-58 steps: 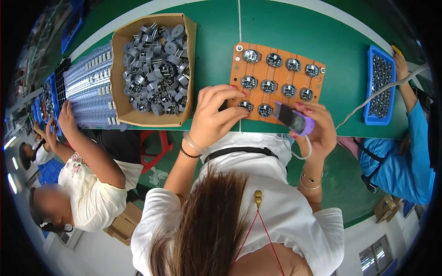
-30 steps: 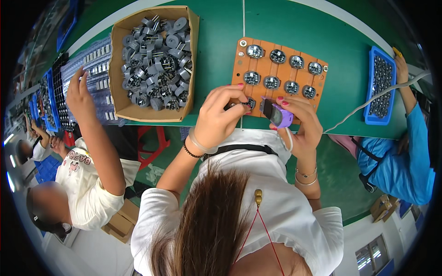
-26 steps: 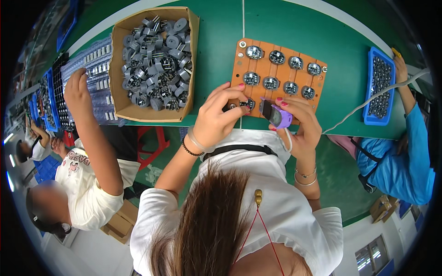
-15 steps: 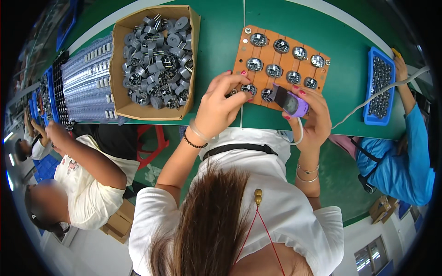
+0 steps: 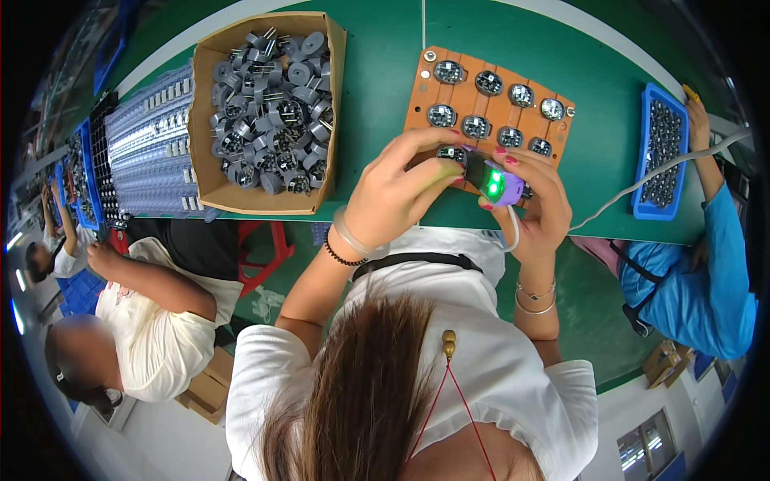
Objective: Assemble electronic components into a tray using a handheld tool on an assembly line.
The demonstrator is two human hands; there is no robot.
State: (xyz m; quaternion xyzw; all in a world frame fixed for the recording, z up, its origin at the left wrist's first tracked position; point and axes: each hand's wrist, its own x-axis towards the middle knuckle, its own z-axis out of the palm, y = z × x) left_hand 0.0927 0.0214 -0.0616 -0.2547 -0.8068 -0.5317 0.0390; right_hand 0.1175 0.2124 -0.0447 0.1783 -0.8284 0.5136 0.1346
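A green worktable [image 5: 377, 48] runs across the top of the head view, and on it, straight ahead of the person, lies an orange-brown fixture board [image 5: 465, 104] set at a slight slant, its long axis running left to right and dipping toward the right. Round silver-rimmed parts [image 5: 476, 127] sit in its sockets in rows. To the left of the board, well apart from it, stands a cardboard box [image 5: 207, 160] heaped with grey cylindrical components (none of them near either hand), and to the right a blue tray [image 5: 642, 204] of small dark pieces. The left hand [image 5: 393, 192] reaches up over the board's near edge, thumb and forefinger pinched narrow at one part in the nearest row [image 5: 451, 154]; whether they actually grip it I cannot tell. The right hand [image 5: 536, 200] is curled closed around a small purple handheld device [image 5: 491, 181] with a green light glowing on it, its dark tip pointing up and left toward that same near-row part, just beside the left fingertips [image 5: 457, 140]. Both hands meet at the board's near edge, the left one nearer the part.
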